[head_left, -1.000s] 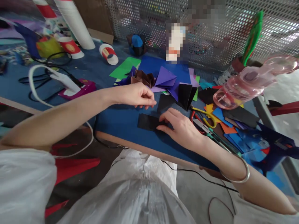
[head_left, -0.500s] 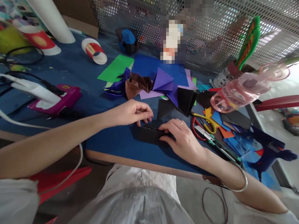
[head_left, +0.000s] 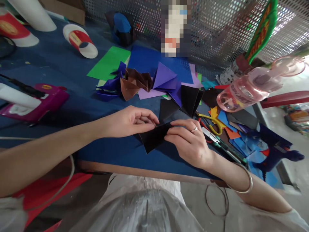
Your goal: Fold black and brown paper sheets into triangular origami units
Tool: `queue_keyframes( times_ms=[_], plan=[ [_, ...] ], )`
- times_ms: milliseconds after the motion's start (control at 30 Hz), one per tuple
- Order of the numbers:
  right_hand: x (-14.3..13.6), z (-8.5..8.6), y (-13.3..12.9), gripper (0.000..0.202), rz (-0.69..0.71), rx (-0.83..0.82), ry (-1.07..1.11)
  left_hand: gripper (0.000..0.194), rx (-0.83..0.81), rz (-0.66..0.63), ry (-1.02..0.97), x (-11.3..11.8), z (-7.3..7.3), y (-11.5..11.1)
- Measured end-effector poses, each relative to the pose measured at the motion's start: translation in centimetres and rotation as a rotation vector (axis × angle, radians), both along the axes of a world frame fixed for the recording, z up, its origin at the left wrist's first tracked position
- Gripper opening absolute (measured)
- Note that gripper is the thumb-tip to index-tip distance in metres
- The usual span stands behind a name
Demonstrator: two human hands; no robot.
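Note:
A folded piece of black paper (head_left: 155, 137) is tilted up over the blue tabletop between both hands. My right hand (head_left: 188, 140), with a ring and a bracelet, pinches its right end between thumb and fingers. At the paper's upper left edge is my left hand (head_left: 135, 120), fingers curled and closed on it. Just behind lies a flat dark sheet (head_left: 167, 109). Beyond it stand a folded black piece (head_left: 190, 98), folded purple paper (head_left: 165, 77) and folded brown paper (head_left: 132, 83).
Yellow-handled scissors (head_left: 212, 120), a cutter (head_left: 217, 141), a blue glue gun (head_left: 277, 151) and a pink bottle (head_left: 238, 93) are at the right. At the left are a magenta power strip (head_left: 51, 100) and a paper cup (head_left: 79, 40). A perforated metal panel (head_left: 212, 35) stands behind.
The black paper has been lifted and tilted up from lying low on the table. My left hand has closed on its upper edge. The camera view has shifted slightly.

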State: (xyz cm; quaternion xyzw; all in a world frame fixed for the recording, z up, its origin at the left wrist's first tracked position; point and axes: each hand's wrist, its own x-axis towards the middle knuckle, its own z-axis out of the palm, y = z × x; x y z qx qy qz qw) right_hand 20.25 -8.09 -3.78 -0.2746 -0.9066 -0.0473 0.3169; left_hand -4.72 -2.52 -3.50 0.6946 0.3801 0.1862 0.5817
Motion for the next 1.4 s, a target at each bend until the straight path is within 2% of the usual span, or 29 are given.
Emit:
queue_keyframes(
  times_ms=[100, 233, 333, 400, 567, 667, 767, 867, 1100, 1267, 1400],
  plan=[
    [0.2, 0.0, 0.1, 0.015, 0.005, 0.061, -0.037, 0.032, 0.143, 0.033, 0.03, 0.0, -0.1, -0.3],
    [0.6, 0.1, 0.1, 0.02, 0.043, 0.141, -0.132, 0.056, 0.165, 0.002, 0.085, -0.1, -0.2, -0.4],
    [0.9, 0.0, 0.1, 0.021, 0.043, 0.163, -0.19, 0.049, 0.156, -0.065, 0.092, -0.3, -0.3, -0.2],
    [1.1, -0.2, 0.3, 0.021, 0.009, 0.129, -0.209, 0.044, 0.136, -0.058, 0.098, -0.4, -0.3, 0.0],
    [1.2, -0.8, 0.5, 0.027, -0.103, -0.015, -0.209, 0.047, 0.022, 0.069, 0.052, -0.2, -0.3, 0.2],
    [1.2, -0.7, 0.2, 0.035, -0.098, -0.027, -0.179, 0.053, -0.068, 0.141, -0.008, 0.0, -0.2, -0.1],
    [1.2, -0.5, 0.0, 0.028, -0.078, 0.057, -0.134, 0.055, -0.113, 0.17, -0.072, 0.2, -0.1, -0.4],
    [1.3, -0.3, 0.1, 0.015, -0.096, 0.077, -0.104, 0.049, -0.066, 0.166, -0.117, 0.3, -0.2, -0.7],
    [1.3, -0.5, 0.3, 0.009, -0.115, -0.089, 0.048, 0.037, 0.04, 0.168, -0.109, 0.1, -0.2, -0.6],
    [1.2, -0.6, 0.3, 0.009, -0.209, -0.201, 0.148, 0.029, 0.1, 0.154, -0.081, 0.2, 0.1, -0.7],
    [1.1, -0.8, 0.3, 0.01, -0.222, -0.447, 0.267, 0.025, 0.195, 0.125, -0.028, 0.3, 0.2, -1.1]
  ],
)
